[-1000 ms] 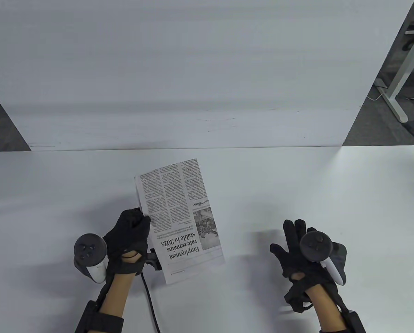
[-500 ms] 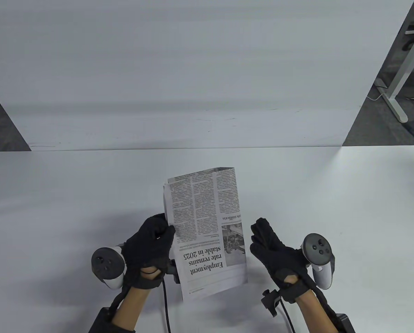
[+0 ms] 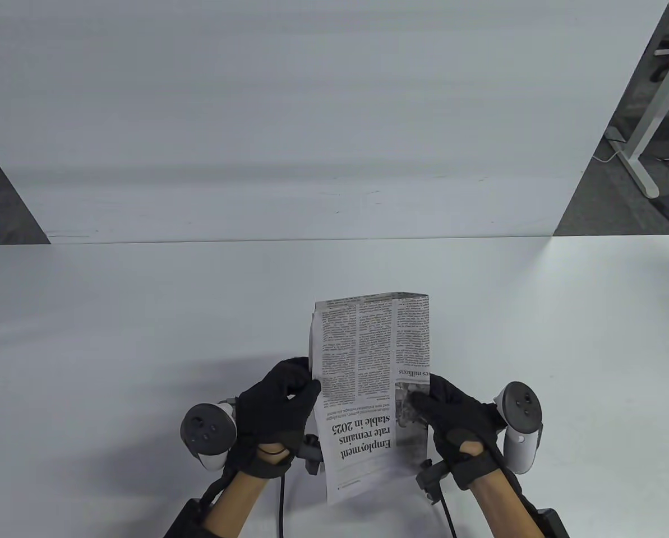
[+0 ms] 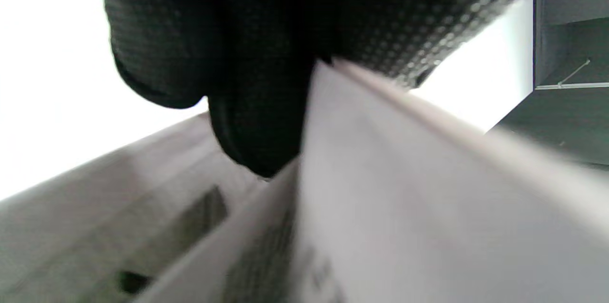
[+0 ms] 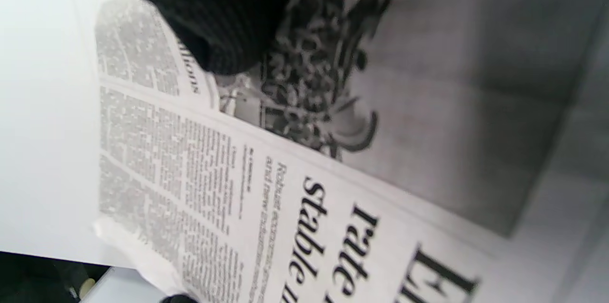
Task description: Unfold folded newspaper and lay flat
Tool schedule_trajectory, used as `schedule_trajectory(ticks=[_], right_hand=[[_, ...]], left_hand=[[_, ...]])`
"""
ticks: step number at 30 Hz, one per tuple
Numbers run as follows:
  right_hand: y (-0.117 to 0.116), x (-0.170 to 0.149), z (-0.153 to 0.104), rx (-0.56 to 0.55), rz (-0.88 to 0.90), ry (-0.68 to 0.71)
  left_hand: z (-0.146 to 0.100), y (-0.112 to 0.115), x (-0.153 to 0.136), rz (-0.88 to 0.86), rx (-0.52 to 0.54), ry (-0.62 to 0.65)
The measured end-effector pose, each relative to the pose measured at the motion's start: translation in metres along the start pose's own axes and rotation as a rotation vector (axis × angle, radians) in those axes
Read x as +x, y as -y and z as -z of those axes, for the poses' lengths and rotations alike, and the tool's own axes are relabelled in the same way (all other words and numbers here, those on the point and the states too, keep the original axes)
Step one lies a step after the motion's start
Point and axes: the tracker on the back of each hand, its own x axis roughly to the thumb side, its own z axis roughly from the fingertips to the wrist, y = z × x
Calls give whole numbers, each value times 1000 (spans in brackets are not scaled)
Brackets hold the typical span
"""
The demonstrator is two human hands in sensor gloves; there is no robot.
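A folded newspaper (image 3: 368, 370) with the headline "Employment rate remains stable in 2025" is held up above the white table (image 3: 115, 336), near its front middle. My left hand (image 3: 281, 400) pinches its left edge, thumb on the front page. My right hand (image 3: 446, 412) grips its right edge over the photo, thumb on the front. The left wrist view shows gloved fingers (image 4: 247, 103) against the blurred paper (image 4: 404, 208). The right wrist view shows a gloved fingertip (image 5: 223, 22) on the printed page (image 5: 214, 189).
A white panel (image 3: 312, 123) stands upright along the table's back edge. A white desk leg (image 3: 645, 134) and cables show on the floor at the far right. Cables run from both wrists toward the front edge.
My left hand carried the newspaper to the right and nearer the front. My right hand moved left from open above the table and took hold of the paper's right edge.
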Motion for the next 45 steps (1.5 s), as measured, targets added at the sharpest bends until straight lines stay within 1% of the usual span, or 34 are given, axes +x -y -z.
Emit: schedule_trajectory(ticks=[1,3,6,7,9,11,12,14,16,17,19,20,21,23,24,26,27,29,32,33,35,36,38,39,40,42,44,45], right_hand=[[2,1,0,-9,21,1],[6,2,0,6,66,10],[11,1,1,22,116,6],[12,0,2,30,127,1],[13,-4,4,42,153,-16],[13,-7,5,59,163,-28],[11,-10,6,89,170,-41],[9,-13,8,128,174,-56],[7,-16,8,139,207,-68],[7,-16,8,135,206,-72],[8,-16,8,159,209,-58],[7,-16,8,157,231,-62],[7,-16,9,169,250,-66],[5,-15,9,190,238,-53],[4,-15,9,199,239,-54],[1,-17,9,228,268,-60],[-1,-17,10,243,281,-62],[-3,-17,10,280,292,-64],[-5,-18,9,260,254,-82],[-5,-17,9,236,223,-92],[-3,-13,6,176,131,-103],[-4,-6,3,131,50,-94],[-8,12,-6,32,-110,-39],[-15,25,-14,-14,-256,20],[-21,32,-18,-20,-317,55],[-39,43,-26,13,-427,123],[-58,43,-29,138,-399,144],[-68,39,-29,222,-333,132]], left_hand=[[1,-4,-1,4,9,-14],[2,-13,-5,26,51,-54],[1,-18,-18,1,-45,-159],[2,-17,-22,-26,-91,-171],[1,-9,-33,-179,-270,-236],[-2,1,-38,-307,-367,-299],[-3,8,-39,-367,-412,-307],[-3,19,-37,-399,-526,-297],[-3,25,-36,-386,-589,-276],[-4,25,-35,-379,-583,-285],[-3,25,-36,-386,-491,-304],[-3,24,-37,-413,-502,-331],[-3,25,-38,-432,-515,-330],[-6,25,-42,-419,-541,-364],[-7,25,-44,-419,-529,-370],[-8,26,-48,-404,-474,-400],[-8,27,-49,-390,-462,-413],[-7,26,-50,-361,-419,-411],[-3,24,-45,-318,-343,-385],[-2,23,-43,-309,-338,-369],[-1,20,-38,-286,-282,-347],[0,18,-35,-268,-263,-334],[0,16,-30,-237,-222,-308],[0,15,-26,-220,-196,-290],[0,14,-22,-194,-170,-270],[0,17,-15,-170,-144,-225],[-2,20,-8,-149,-136,-200],[-3,24,-3,-150,-141,-183]])
